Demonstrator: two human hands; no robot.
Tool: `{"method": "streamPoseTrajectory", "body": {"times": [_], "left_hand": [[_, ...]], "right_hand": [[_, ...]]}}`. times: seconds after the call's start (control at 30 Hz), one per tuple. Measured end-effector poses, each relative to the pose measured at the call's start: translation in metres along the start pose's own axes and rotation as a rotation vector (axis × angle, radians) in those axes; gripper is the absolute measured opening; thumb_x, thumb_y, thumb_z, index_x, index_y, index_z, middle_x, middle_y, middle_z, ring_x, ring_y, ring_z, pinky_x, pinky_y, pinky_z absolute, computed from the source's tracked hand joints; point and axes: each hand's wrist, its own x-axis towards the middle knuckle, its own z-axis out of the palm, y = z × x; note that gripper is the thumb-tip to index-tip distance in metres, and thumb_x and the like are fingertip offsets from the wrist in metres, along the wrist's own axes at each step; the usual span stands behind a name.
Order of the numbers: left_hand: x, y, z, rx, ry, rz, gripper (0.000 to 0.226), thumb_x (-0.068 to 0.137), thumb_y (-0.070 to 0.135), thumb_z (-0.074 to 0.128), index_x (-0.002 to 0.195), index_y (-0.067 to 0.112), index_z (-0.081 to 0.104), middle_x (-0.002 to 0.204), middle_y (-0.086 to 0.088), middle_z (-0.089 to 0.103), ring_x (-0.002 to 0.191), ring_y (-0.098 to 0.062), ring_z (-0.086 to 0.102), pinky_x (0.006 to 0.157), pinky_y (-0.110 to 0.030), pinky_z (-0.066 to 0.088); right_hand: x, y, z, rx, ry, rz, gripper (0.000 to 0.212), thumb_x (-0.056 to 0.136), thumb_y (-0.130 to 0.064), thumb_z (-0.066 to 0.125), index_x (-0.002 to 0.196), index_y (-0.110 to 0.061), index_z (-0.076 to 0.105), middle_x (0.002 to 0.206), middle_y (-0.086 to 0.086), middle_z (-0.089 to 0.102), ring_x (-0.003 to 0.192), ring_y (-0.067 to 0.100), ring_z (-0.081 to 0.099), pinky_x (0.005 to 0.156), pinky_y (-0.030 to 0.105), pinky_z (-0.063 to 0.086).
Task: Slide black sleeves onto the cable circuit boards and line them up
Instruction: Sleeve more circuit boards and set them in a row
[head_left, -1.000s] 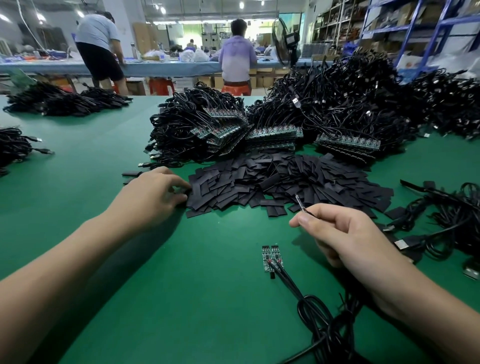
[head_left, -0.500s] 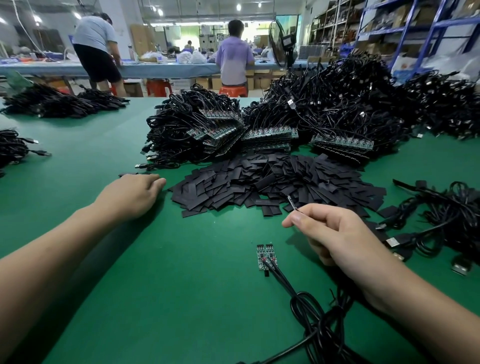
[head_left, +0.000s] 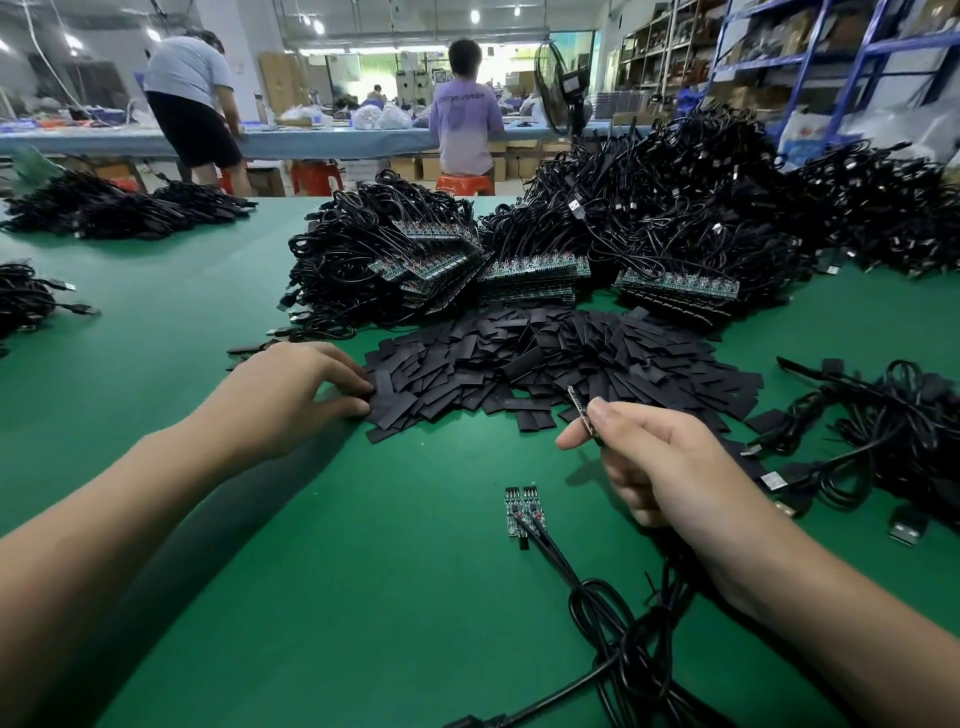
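Left hand (head_left: 291, 395) is back at the left edge of the sleeve pile (head_left: 545, 364) mid-bench (head_left: 363, 597), now pinching a sleeve (head_left: 387, 402); right hand (head_left: 670, 467) still pinches the raised circuit board (head_left: 579, 402), so sleeving looks next.

Matt black sleeves (head_left: 545, 364) lie flat on a smooth green tabletop (head_left: 363, 571); the cables (head_left: 613, 649) look glossy black plastic.
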Motion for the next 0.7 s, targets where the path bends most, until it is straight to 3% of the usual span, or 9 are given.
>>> {"method": "streamPoseTrajectory", "body": {"times": [0.07,0.2,0.43,0.53,0.63,0.7], "left_hand": [[-0.005,0.008,0.001,0.045,0.036,0.030,0.018,0.089,0.040,0.074,0.104,0.031,0.081,0.119,0.016,0.069,0.109,-0.013,0.065,0.086,-0.033,0.052],[-0.015,0.019,0.005,0.080,0.119,0.042,0.010,0.089,0.041,0.075,0.094,0.034,0.080,0.104,0.014,0.069,0.095,-0.016,0.066,0.071,-0.031,0.050],[-0.005,0.028,-0.018,0.188,0.170,-0.046,0.011,0.092,0.041,0.071,0.096,0.031,0.075,0.088,0.008,0.076,0.084,-0.023,0.070,0.066,-0.033,0.053],[-0.003,0.045,-0.030,-0.241,0.226,-0.065,0.007,0.088,0.030,0.076,0.095,0.027,0.079,0.078,0.011,0.076,0.070,-0.006,0.071,0.067,-0.027,0.055],[-0.011,0.098,-0.019,-0.828,0.006,-0.023,0.013,0.083,0.029,0.075,0.093,0.024,0.080,0.070,0.008,0.076,0.060,-0.001,0.068,0.060,-0.010,0.048],[-0.017,0.127,-0.004,-0.999,-0.065,-0.007,0.020,0.081,0.033,0.073,0.095,0.021,0.081,0.068,0.007,0.074,0.058,-0.002,0.065,0.059,-0.007,0.045]], "right_hand": [[0.000,0.000,0.000,0.005,-0.004,-0.009,0.043,0.084,-0.061,0.054,0.089,-0.025,0.077,0.053,-0.016,0.036,0.047,0.006,0.030,0.044,0.016,0.027],[0.000,0.001,0.000,-0.005,-0.009,-0.023,0.035,0.098,-0.050,0.054,0.089,-0.025,0.076,0.053,-0.016,0.036,0.046,0.006,0.030,0.043,0.016,0.027],[0.000,0.002,-0.001,-0.051,0.009,-0.052,0.031,0.100,-0.049,0.056,0.089,-0.028,0.076,0.055,-0.013,0.034,0.051,0.010,0.028,0.046,0.018,0.027],[-0.002,0.002,0.000,-0.095,0.019,-0.108,0.027,0.100,-0.047,0.059,0.089,-0.029,0.076,0.052,-0.015,0.040,0.049,0.005,0.034,0.048,0.013,0.031],[-0.002,0.003,0.001,-0.079,0.013,-0.157,0.027,0.099,-0.038,0.061,0.087,-0.019,0.075,0.047,-0.023,0.053,0.044,-0.007,0.050,0.046,0.002,0.034],[-0.003,0.003,0.002,-0.036,-0.012,-0.160,0.025,0.100,-0.031,0.061,0.087,-0.015,0.074,0.046,-0.022,0.054,0.041,-0.008,0.048,0.044,0.001,0.033]]}}
